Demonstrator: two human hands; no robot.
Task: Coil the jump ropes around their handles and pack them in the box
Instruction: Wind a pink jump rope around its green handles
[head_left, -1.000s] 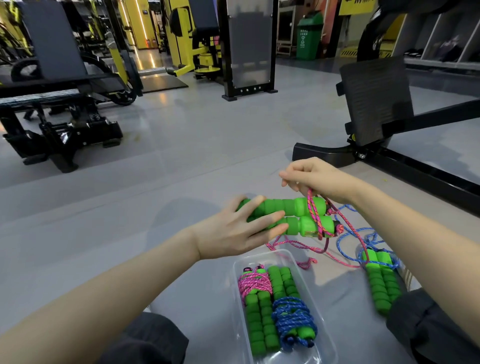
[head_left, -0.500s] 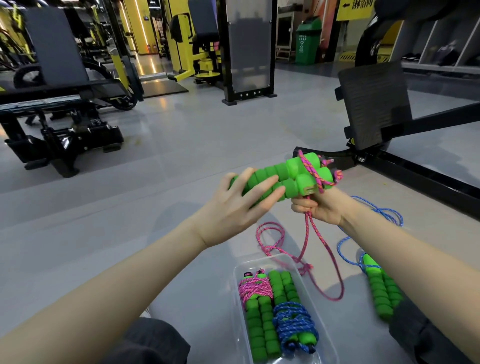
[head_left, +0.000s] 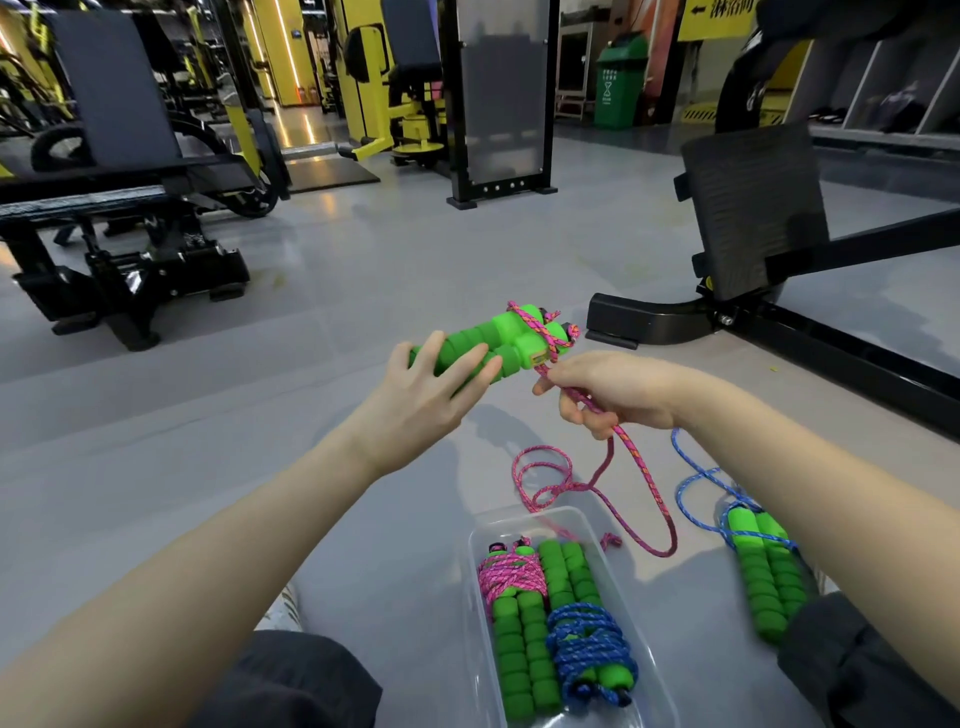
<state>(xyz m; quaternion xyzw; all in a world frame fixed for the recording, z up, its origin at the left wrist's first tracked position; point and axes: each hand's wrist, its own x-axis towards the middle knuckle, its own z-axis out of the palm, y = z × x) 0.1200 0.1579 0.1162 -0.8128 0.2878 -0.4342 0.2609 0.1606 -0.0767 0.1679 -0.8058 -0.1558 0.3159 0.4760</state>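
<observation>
My left hand (head_left: 423, 397) holds a pair of green foam handles (head_left: 498, 340) up above the floor, a few turns of pink rope wound round their far end. My right hand (head_left: 608, 392) pinches the pink rope (head_left: 641, 475) just below the handles; the rest trails in loose loops down to the floor. A clear plastic box (head_left: 631, 613) sits between my knees with two coiled ropes inside, a pink one (head_left: 511, 574) and a blue one (head_left: 589, 642). Another green-handled rope with loose blue cord (head_left: 763, 561) lies on the floor at right.
A black bench base (head_left: 654, 325) and its padded backrest (head_left: 748, 208) stand just beyond the hands at right. Gym machines (head_left: 130, 249) line the left and far side. My knees (head_left: 291, 680) flank the box on the grey floor.
Both hands have risen from the floor with the handles. My right hand moved from above the handles to below them, drawing the pink rope round the end.
</observation>
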